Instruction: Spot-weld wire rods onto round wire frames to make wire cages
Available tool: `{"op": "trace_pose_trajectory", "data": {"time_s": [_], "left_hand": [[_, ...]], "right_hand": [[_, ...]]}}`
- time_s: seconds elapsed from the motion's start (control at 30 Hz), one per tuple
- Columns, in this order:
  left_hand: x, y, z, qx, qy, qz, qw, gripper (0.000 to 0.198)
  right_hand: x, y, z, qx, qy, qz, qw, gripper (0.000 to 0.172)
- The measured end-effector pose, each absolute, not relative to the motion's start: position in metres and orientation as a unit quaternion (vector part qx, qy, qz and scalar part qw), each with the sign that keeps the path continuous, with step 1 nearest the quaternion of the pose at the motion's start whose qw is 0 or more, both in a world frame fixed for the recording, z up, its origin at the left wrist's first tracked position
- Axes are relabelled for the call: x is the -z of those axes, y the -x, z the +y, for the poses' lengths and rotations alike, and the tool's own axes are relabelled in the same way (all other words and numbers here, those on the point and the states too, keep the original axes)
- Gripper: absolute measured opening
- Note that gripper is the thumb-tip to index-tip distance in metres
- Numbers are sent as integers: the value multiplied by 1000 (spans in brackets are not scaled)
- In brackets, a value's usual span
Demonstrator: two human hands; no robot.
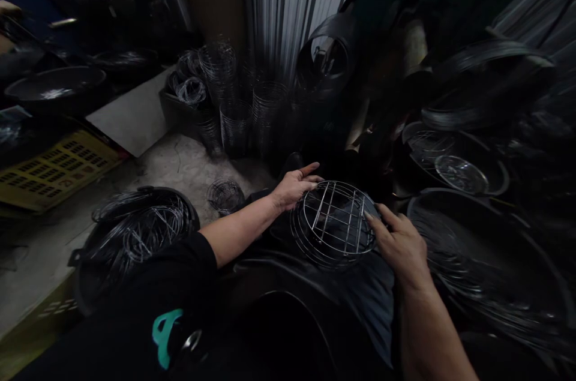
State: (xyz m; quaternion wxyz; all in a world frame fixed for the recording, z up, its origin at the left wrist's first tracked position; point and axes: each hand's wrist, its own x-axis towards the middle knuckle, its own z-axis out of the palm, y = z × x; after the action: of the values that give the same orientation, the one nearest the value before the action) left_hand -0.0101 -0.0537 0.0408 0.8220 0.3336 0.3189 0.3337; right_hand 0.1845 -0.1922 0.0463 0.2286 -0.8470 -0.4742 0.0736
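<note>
A round wire rack (pixel 338 226) with crossing bars and several rings is held above my lap. My left hand (pixel 294 186) pinches its far left rim, with the index finger stretched out past the wire. On the right side, my right hand (pixel 400 240) grips the rim, thumb over the top and fingers round the outer edge. Beneath the rack lie the dark cloth of my trousers and a black sheet. Whether there is one rack or more than one stacked together I cannot tell.
On the left stands a black tub (pixel 191 213) of wire pieces, and a small wire basket (pixel 225 196) sits on the floor. Stacked wire rings (pixel 269 111) stand ahead. Large basins (pixel 535 231) with wire parts are at right. A yellow crate (pixel 63 165) is far left.
</note>
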Motion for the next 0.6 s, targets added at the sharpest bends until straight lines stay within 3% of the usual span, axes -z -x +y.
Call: {"op": "trace_pose_trajectory", "data": {"time_s": [0.6], "left_hand": [[-33,13,-55,-356,-327,299,823,70]], "right_hand": [[-32,-190,-194,-38,800,-530,278,63]]}}
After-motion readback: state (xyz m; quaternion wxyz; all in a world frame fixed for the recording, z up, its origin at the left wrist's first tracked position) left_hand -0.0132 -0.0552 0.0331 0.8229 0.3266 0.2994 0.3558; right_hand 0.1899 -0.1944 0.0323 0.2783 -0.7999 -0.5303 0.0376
